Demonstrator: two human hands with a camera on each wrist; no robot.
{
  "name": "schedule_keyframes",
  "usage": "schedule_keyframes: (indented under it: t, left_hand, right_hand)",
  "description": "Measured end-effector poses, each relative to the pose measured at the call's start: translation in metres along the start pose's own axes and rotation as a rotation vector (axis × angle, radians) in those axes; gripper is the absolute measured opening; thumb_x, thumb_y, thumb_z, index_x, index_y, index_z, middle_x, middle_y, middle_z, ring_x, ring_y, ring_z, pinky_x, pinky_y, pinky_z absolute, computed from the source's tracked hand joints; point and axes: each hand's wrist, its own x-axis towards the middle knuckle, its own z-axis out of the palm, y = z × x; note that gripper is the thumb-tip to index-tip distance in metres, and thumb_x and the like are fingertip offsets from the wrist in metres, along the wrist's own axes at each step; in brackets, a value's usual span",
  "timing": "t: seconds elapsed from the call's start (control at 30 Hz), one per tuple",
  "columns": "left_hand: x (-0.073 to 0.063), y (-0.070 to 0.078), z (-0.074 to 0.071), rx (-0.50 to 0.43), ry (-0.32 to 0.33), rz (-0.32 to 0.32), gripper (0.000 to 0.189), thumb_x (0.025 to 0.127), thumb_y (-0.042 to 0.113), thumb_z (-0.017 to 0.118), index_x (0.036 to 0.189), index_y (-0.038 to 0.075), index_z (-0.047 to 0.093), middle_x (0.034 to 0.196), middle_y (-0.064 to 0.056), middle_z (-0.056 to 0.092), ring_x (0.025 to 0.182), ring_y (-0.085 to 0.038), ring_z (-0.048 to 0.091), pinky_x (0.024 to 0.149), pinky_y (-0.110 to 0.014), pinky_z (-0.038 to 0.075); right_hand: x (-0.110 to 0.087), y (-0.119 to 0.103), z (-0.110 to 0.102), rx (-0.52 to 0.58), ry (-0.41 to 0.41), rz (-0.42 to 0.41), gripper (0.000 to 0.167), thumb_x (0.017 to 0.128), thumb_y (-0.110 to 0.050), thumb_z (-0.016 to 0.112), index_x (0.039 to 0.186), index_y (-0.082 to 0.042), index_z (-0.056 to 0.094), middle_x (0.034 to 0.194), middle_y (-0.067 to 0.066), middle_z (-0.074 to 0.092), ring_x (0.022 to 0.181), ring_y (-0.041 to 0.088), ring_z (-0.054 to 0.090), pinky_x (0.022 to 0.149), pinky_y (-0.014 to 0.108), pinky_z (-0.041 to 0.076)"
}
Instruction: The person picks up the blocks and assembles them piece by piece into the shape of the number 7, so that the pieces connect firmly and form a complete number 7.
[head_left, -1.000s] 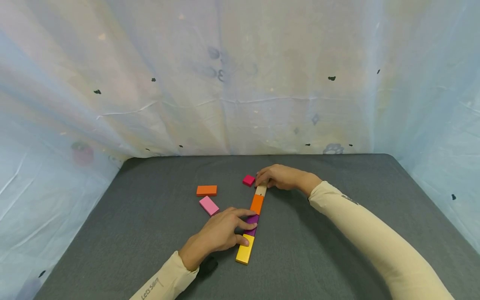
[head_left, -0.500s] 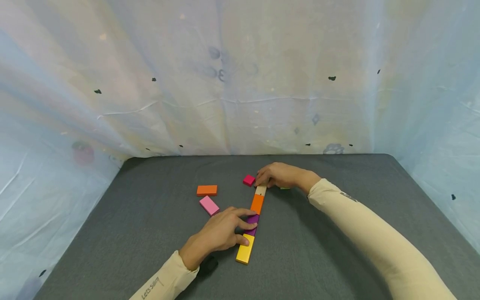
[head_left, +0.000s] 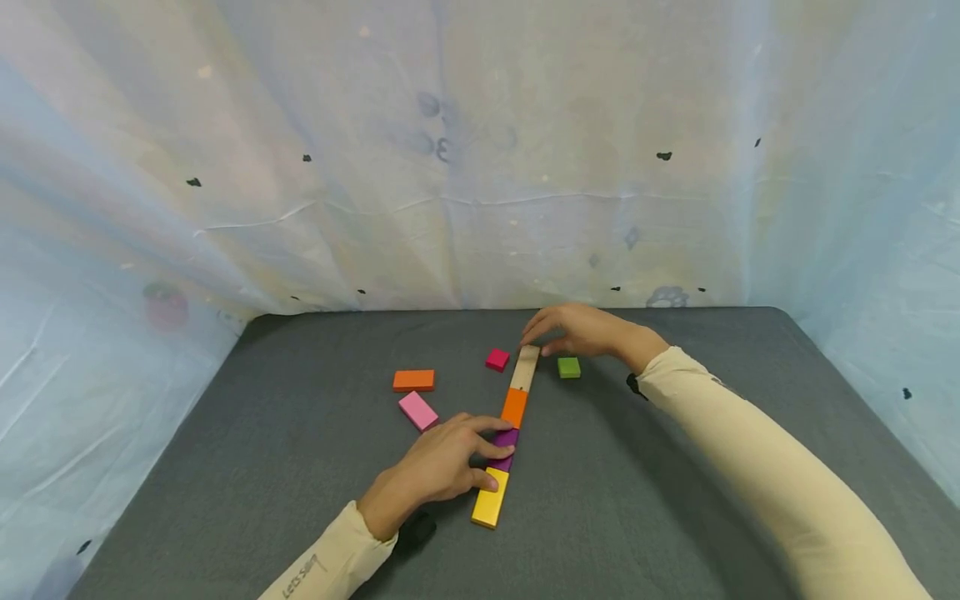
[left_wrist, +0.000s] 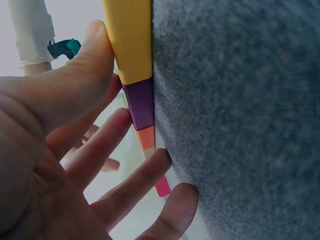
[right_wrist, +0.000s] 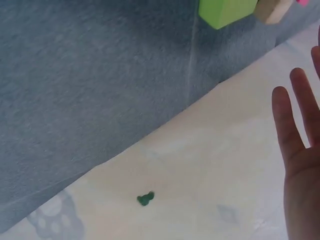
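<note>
A straight row of blocks runs away from me: yellow block (head_left: 489,502), purple block (head_left: 507,437), orange block (head_left: 513,408) and natural wood block (head_left: 525,369) at the far end. My left hand (head_left: 438,462) rests against the row's near part. Its thumb lies on the yellow block and its extended fingers touch the purple one, as the left wrist view confirms. Over the row's far end hovers my right hand (head_left: 585,329), fingers loosely extended and holding nothing. A small green block (head_left: 568,367) lies just below that hand, right of the wood block.
Left of the row lie a red block (head_left: 497,360), a loose orange block (head_left: 414,381) and a pink block (head_left: 418,412), the last close to my left hand. Behind the dark grey table (head_left: 300,450) hangs a pale printed curtain (head_left: 480,242).
My right hand has released the wood block and lifted away, back and slightly right. The green block, hidden behind that hand before, now shows fully. My left hand stays put.
</note>
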Motion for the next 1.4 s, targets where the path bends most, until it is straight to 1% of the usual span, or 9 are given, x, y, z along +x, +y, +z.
schedule_keyframes:
  t: [0.1, 0.3, 0.43, 0.53, 0.67, 0.9, 1.0, 1.13, 1.4]
  left_hand:
    - [0.001, 0.000, 0.000, -0.007, -0.002, -0.010, 0.050, 0.082, 0.035, 0.081, 0.130, 0.029, 0.066, 0.148, 0.011, 0.051, 0.127, -0.018, 0.052, 0.102, -0.038, 0.048]
    - [0.001, -0.001, 0.001, -0.016, 0.011, -0.011, 0.050, 0.082, 0.034, 0.081, 0.129, 0.028, 0.066, 0.147, 0.011, 0.052, 0.129, -0.019, 0.052, 0.104, -0.040, 0.047]
    - [0.000, -0.001, 0.001, -0.021, 0.022, -0.009, 0.050, 0.081, 0.034, 0.081, 0.129, 0.027, 0.067, 0.147, 0.011, 0.053, 0.129, -0.019, 0.052, 0.104, -0.040, 0.047]
    - [0.000, -0.001, 0.001, -0.017, 0.020, -0.014, 0.050, 0.081, 0.035, 0.081, 0.129, 0.028, 0.067, 0.147, 0.011, 0.052, 0.129, -0.019, 0.052, 0.105, -0.041, 0.047]
    - [0.000, 0.000, 0.001, -0.015, 0.010, -0.021, 0.051, 0.081, 0.035, 0.081, 0.130, 0.029, 0.066, 0.148, 0.012, 0.052, 0.129, -0.018, 0.051, 0.105, -0.040, 0.046]
    - [0.000, -0.001, 0.000, -0.022, -0.012, -0.031, 0.051, 0.083, 0.034, 0.080, 0.132, 0.031, 0.063, 0.150, 0.013, 0.049, 0.129, -0.015, 0.049, 0.105, -0.039, 0.046]
    - [0.001, -0.002, 0.000, -0.028, -0.009, -0.024, 0.051, 0.083, 0.035, 0.080, 0.131, 0.030, 0.064, 0.150, 0.013, 0.049, 0.128, -0.016, 0.050, 0.103, -0.039, 0.046]
    - [0.000, -0.002, 0.000, -0.035, -0.003, -0.018, 0.050, 0.083, 0.035, 0.080, 0.131, 0.029, 0.065, 0.149, 0.013, 0.050, 0.127, -0.016, 0.051, 0.103, -0.038, 0.046]
    - [0.000, -0.003, 0.000, -0.028, -0.010, -0.032, 0.051, 0.083, 0.036, 0.080, 0.131, 0.031, 0.064, 0.150, 0.014, 0.049, 0.129, -0.015, 0.049, 0.105, -0.038, 0.045]
  right_hand:
    - [-0.007, 0.000, -0.003, -0.028, 0.011, 0.035, 0.035, 0.093, -0.017, 0.070, 0.129, -0.017, 0.069, 0.136, 0.006, 0.063, 0.128, 0.027, 0.058, 0.105, 0.050, 0.047]
    - [-0.024, 0.005, 0.004, -0.130, 0.113, 0.086, 0.034, 0.092, -0.024, 0.072, 0.125, -0.014, 0.071, 0.128, 0.006, 0.067, 0.120, 0.028, 0.062, 0.100, 0.050, 0.050]
    - [-0.037, 0.009, 0.011, -0.123, 0.155, 0.146, 0.033, 0.092, -0.025, 0.072, 0.124, -0.015, 0.071, 0.127, 0.005, 0.067, 0.116, 0.027, 0.064, 0.097, 0.051, 0.051]
    - [-0.043, 0.013, 0.016, -0.089, 0.154, 0.169, 0.033, 0.092, -0.027, 0.072, 0.124, -0.017, 0.071, 0.129, 0.004, 0.066, 0.117, 0.026, 0.063, 0.097, 0.051, 0.051]
    - [-0.047, 0.017, 0.023, -0.060, 0.132, 0.178, 0.034, 0.092, -0.031, 0.071, 0.124, -0.020, 0.071, 0.132, 0.002, 0.065, 0.121, 0.025, 0.061, 0.100, 0.051, 0.049]
    - [-0.052, 0.019, 0.036, -0.054, 0.132, 0.151, 0.038, 0.091, -0.034, 0.072, 0.126, -0.020, 0.069, 0.132, 0.003, 0.065, 0.121, 0.027, 0.061, 0.101, 0.052, 0.048]
    - [-0.055, 0.020, 0.041, -0.043, 0.132, 0.154, 0.041, 0.091, -0.035, 0.073, 0.129, -0.020, 0.067, 0.133, 0.003, 0.063, 0.122, 0.027, 0.060, 0.102, 0.052, 0.048]
    - [-0.057, 0.020, 0.047, -0.031, 0.160, 0.156, 0.044, 0.092, -0.035, 0.071, 0.133, -0.020, 0.065, 0.134, 0.004, 0.063, 0.122, 0.026, 0.060, 0.101, 0.051, 0.048]
    - [-0.056, 0.017, 0.053, -0.036, 0.209, 0.169, 0.043, 0.094, -0.031, 0.070, 0.135, -0.018, 0.063, 0.131, 0.005, 0.065, 0.115, 0.023, 0.063, 0.096, 0.049, 0.050]
